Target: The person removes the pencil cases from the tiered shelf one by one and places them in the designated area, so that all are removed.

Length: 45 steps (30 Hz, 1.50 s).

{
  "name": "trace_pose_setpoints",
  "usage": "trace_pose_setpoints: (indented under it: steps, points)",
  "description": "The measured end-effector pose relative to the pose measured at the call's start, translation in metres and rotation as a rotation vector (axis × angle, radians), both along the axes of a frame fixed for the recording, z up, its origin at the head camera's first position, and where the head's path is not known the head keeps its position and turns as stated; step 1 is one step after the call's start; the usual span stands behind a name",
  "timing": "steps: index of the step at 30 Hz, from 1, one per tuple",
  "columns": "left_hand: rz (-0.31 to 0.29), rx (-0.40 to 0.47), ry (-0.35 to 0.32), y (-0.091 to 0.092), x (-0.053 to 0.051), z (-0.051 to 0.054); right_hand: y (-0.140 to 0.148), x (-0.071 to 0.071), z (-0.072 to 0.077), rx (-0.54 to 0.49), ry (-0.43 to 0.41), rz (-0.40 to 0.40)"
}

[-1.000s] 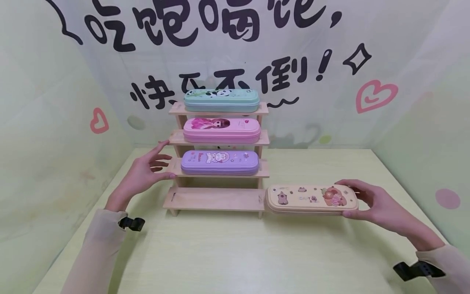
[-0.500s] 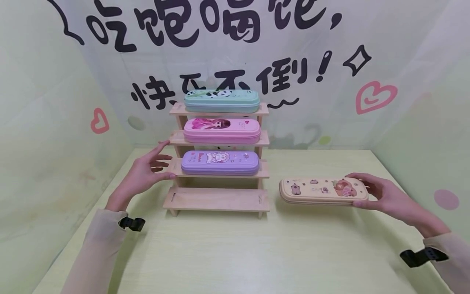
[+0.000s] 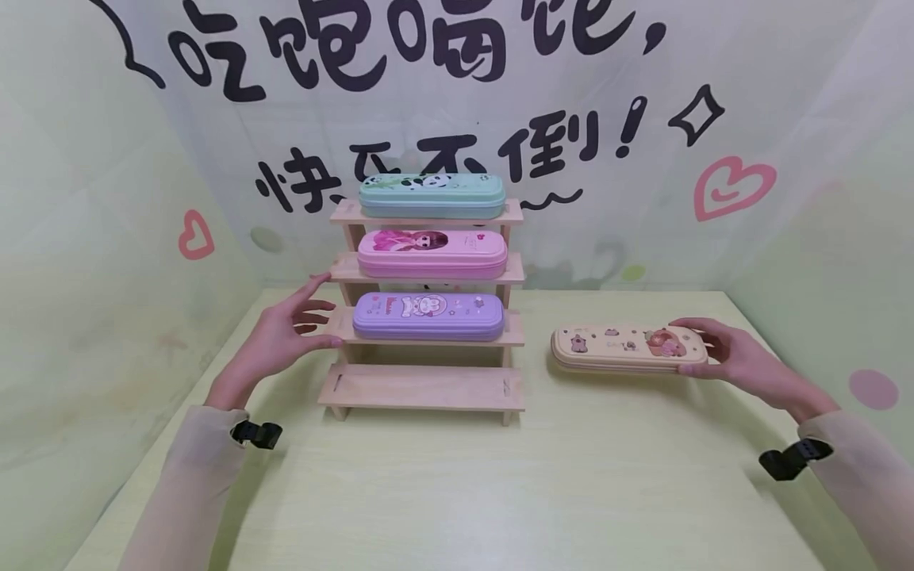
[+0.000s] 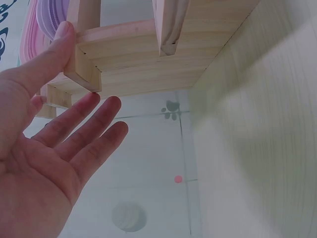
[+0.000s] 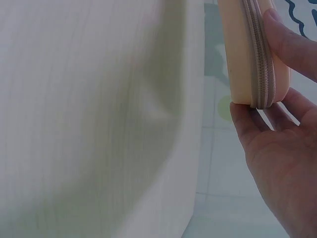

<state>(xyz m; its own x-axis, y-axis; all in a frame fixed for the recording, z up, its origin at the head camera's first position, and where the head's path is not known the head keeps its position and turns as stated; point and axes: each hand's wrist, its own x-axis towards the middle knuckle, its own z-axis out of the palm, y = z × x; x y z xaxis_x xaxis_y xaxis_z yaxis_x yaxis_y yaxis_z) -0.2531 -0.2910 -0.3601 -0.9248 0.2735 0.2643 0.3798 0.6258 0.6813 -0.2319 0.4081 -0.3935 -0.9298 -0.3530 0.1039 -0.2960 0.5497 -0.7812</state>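
Note:
In the head view my right hand pinches the right end of a cream pencil case with small cartoon prints. A zipper runs along its side in the right wrist view, where the case is held apart from the table. My left hand reaches to the left side of a four-step wooden rack, its thumb and index finger touching step ends and the other fingers loosely extended. On the upper steps lie a purple pencil case, a pink one and a mint-green one. The lowest step is bare.
The rack stands on a pale wood-grain table. Fabric walls with black lettering and pink hearts close off the back and both sides. Each wrist wears a black strap mount.
The right hand has carried the cream pencil case away from the rack's lowest step, rightward and then farther back. The left hand and the rack have stayed in place.

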Motion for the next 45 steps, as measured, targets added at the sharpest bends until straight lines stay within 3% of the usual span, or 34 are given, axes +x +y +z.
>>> trace_pose_setpoints:
  steps: [17,24,34,45]
  points:
    - [0.012,-0.001,-0.003,-0.002,-0.002,-0.003,0.008,-0.047,0.000,0.034,-0.112,-0.064]
    - [0.015,-0.003,0.006,-0.002,0.000,0.000,0.008,-0.066,-0.001,0.025,-0.096,-0.072]
    - [0.005,0.005,0.001,0.000,0.002,0.002,0.002,-0.078,0.004,0.032,-0.202,-0.073]
    - [0.003,0.012,-0.002,0.000,0.000,0.000,0.000,-0.087,0.000,0.031,-0.224,-0.040]
